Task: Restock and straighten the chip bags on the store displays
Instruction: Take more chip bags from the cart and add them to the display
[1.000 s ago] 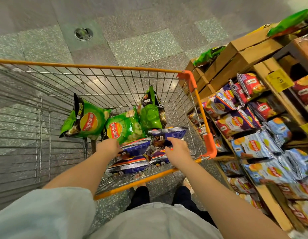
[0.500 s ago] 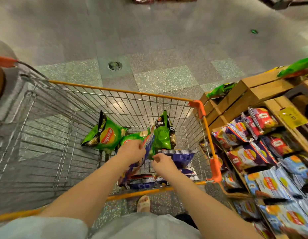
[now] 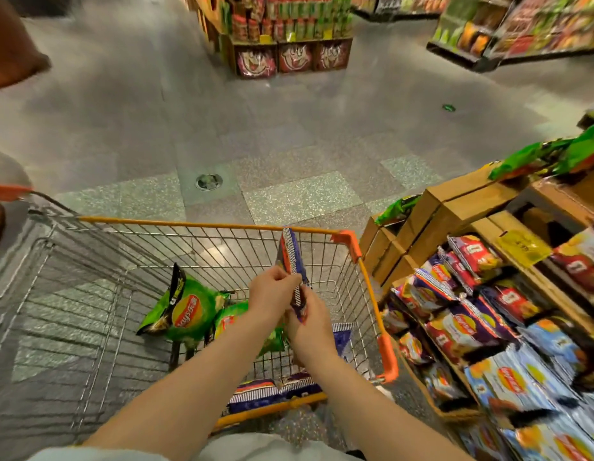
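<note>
Both my hands hold purple chip bags (image 3: 290, 261) upright above the wire shopping cart (image 3: 369, 281). My left hand (image 3: 270, 292) pinches their left edge and my right hand (image 3: 310, 322) grips them lower down; how many bags are in the bundle is unclear. Green chip bags (image 3: 185, 311) lie on the cart floor to the left, and more purple bags (image 3: 272, 390) lie at the cart's near end. The wooden display (image 3: 462, 207) at right holds red, purple and blue chip bags (image 3: 462, 327).
A yellow price tag (image 3: 522, 247) hangs on the display's upper shelf. Green bags (image 3: 555, 158) lie on top of the display. Another product stand (image 3: 289, 38) is across the tiled aisle, with shelving (image 3: 522, 28) at far right. A floor drain (image 3: 208, 182) lies ahead.
My hands have lifted the purple bags out of the cart and brought them together upright. The camera has tilted up, showing the aisle and the far stands.
</note>
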A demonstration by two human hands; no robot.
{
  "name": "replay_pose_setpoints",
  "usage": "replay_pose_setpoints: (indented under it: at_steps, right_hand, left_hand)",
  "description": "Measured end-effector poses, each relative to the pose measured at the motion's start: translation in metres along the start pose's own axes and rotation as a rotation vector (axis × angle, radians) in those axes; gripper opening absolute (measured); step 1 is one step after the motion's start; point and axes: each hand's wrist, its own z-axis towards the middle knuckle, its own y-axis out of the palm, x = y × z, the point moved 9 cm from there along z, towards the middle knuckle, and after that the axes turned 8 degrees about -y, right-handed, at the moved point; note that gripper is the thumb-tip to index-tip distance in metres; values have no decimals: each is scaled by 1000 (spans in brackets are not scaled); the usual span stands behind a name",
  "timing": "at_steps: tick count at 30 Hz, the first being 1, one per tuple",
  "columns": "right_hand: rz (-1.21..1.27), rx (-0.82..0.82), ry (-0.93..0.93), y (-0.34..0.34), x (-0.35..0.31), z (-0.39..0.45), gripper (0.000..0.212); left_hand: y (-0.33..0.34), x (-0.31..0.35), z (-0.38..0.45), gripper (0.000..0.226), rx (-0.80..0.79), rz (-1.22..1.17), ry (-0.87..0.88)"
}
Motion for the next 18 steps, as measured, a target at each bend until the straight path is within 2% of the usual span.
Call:
replay_pose_setpoints:
  at_steps: [4, 8, 13, 18]
  right_hand:
    - [213, 165, 17, -46, 5, 11, 54]
    - [477, 275, 66, -98, 1, 6, 33]
    - [522, 402, 4, -177, -1, 2, 31]
    - [547, 530, -19, -271, 7, -9, 25]
  left_hand:
    - [35, 40, -17, 28, -17, 8, 100]
    - [76, 75, -44, 28, -8, 104, 234]
    - [136, 120, -76, 23, -102, 185, 391]
    - [202, 165, -120, 31, -164, 175, 606]
